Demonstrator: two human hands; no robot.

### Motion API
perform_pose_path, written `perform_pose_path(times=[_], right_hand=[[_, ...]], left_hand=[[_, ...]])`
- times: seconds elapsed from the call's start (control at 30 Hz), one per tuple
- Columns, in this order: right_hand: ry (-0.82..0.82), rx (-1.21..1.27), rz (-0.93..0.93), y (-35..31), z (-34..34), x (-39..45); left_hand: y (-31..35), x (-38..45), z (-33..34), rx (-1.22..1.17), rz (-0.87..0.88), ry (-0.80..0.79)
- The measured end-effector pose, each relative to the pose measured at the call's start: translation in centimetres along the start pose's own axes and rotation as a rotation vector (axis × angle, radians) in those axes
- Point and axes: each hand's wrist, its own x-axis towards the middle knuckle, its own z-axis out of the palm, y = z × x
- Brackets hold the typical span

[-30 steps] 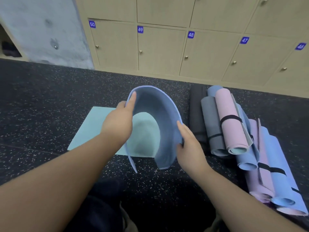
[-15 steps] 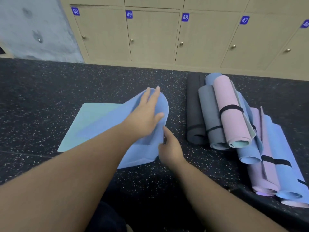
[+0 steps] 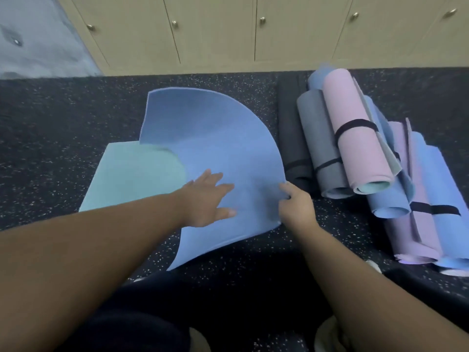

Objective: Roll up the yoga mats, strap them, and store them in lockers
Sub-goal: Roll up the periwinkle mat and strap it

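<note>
A blue yoga mat (image 3: 215, 138) arches over the dark floor in front of me, folded over so its teal underside (image 3: 132, 179) lies flat at the left. My left hand (image 3: 208, 199) lies flat on the blue surface with fingers spread. My right hand (image 3: 295, 203) pinches the mat's right edge. A pile of rolled mats (image 3: 355, 153) in pink, grey, blue and black, several bound with black straps (image 3: 355, 124), lies to the right.
Wooden locker doors (image 3: 215, 29) with small round knobs line the wall beyond the mats, all closed. A grey concrete wall (image 3: 38, 39) stands at the far left. Speckled black rubber floor (image 3: 63, 118) surrounds the mats. My dark trousers fill the bottom.
The blue mat's fold has sprung up taller and wider. My left hand slid down toward me on the mat, and my right hand moved right along its edge. The view tilted down.
</note>
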Motion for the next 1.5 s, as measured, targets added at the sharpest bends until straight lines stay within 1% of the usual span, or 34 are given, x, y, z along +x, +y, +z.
perform_pose_path(times=[0.03, 0.17, 0.27, 0.33, 0.4, 0.47, 0.5, 0.57, 0.63, 0.67, 0.73, 0.8, 0.93, 1.0, 1.07, 1.13, 1.23, 1.33, 1.4, 1.47, 1.5], right_hand=[[-0.008, 0.022, 0.034, 0.2, -0.1, 0.3], [0.008, 0.078, 0.07, 0.5, 0.2, 1.3], [0.023, 0.088, 0.058, 0.9, 0.2, 1.9], [0.01, 0.076, 0.038, 1.3, -0.1, 2.2], [-0.009, 0.064, 0.02, 2.1, -0.4, 2.6], [-0.024, 0.068, 0.053, 3.2, -0.7, 3.3], [-0.017, 0.056, 0.063, 3.7, -0.7, 3.8], [0.04, -0.029, 0.016, 4.6, -0.7, 4.2], [0.138, -0.196, -0.128, 5.1, -0.6, 3.7], [0.156, -0.275, -0.224, 5.2, -0.4, 3.2], [0.112, -0.408, -0.336, 5.7, 0.7, 2.2], [0.045, -0.491, -0.344, 6.4, 1.9, 1.8], [0.028, -0.452, -0.286, 7.4, 3.5, 1.7], [0.014, -0.484, -0.206, 8.2, 3.8, 2.0], [-0.016, -0.594, -0.147, 9.2, 3.9, 2.4], [-0.021, -0.64, -0.08, 10.3, 3.6, 2.5], [0.066, -0.589, 0.027, 11.4, 3.1, 2.6], [0.122, -0.527, 0.108, 12.7, 2.8, 2.8], [0.143, -0.48, 0.157, 13.6, 2.7, 2.9], [0.174, -0.418, 0.204, 14.4, 3.0, 2.8], [0.201, -0.401, 0.195, 14.5, 3.4, 2.7]], left_hand=[[0.4, 0.4, 0.5, 0.006, 0.038, -0.013], [1.0, 2.2, 2.5, -0.005, 0.166, -0.041], [0.9, 3.1, 3.5, 0.015, 0.237, -0.113], [0.7, 3.8, 4.1, 0.036, 0.276, -0.135], [0.5, 4.6, 5.0, 0.041, 0.313, -0.105], [0.7, 5.2, 5.9, 0.032, 0.327, -0.047], [0.7, 5.6, 6.4, 0.023, 0.317, -0.021], [0.7, 6.1, 7.2, -0.004, 0.227, 0.012], [0.3, 6.7, 8.0, -0.025, 0.122, 0.028], [0.0, 7.0, 8.5, -0.032, 0.076, 0.019], [-0.7, 7.5, 9.6, -0.069, 0.003, 0.007], [-1.1, 8.0, 11.1, -0.182, -0.034, 0.019], [-0.8, 8.8, 13.9, -0.461, -0.071, 0.028], [-0.7, 9.0, 15.2, -0.507, -0.085, 0.018], [-1.2, 9.0, 16.7, -0.473, -0.064, 0.0], [-1.9, 8.9, 18.1, -0.403, -0.018, -0.04], [-2.3, 8.8, 19.6, -0.363, 0.035, -0.063], [-2.2, 8.8, 20.4, -0.404, 0.073, -0.022], [-2.6, 9.0, 20.4, -0.338, 0.094, 0.015], [-3.5, 9.1, 20.1, -0.274, 0.07, 0.032], [-3.9, 9.1, 19.9, -0.268, 0.048, 0.029]])
